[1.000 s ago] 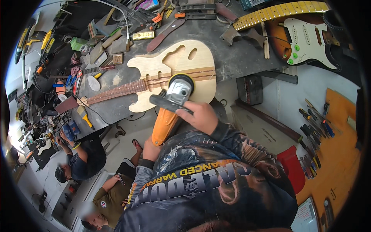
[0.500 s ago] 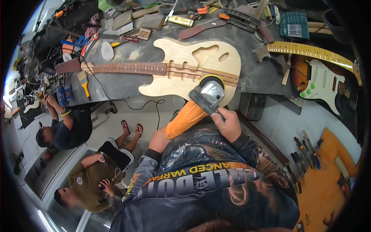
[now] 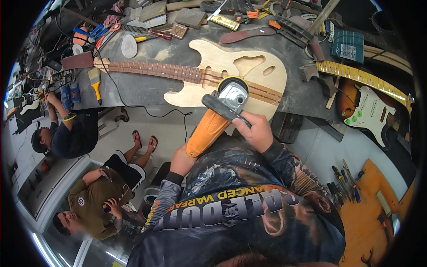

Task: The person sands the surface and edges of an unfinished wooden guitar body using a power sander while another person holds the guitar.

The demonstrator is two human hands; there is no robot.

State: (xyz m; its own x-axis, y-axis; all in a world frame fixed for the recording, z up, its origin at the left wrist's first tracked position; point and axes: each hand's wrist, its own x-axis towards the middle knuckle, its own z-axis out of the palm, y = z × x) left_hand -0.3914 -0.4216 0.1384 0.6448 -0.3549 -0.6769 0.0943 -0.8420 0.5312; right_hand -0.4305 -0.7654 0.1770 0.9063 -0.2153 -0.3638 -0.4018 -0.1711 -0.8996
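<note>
Beneath the grinder (image 3: 213, 123), part-hidden guitar (image 3: 220, 62).

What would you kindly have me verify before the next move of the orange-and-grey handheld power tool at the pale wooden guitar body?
1. Right hand on the straight black side handle: ok, gripping its right end.
2. Left hand at the rear of the orange-and-grey handheld power tool: ok, though its fingers are mostly hidden.
3. Both hands apart from the round yellow-edged disc: ok.
4. Thin black cable clear of the long brown guitar neck: not ok, it crosses near the left end.
5. Pale wooden guitar body secured: cannot tell; no clamp shows on it.
6. Disc stopped: cannot tell.
</note>
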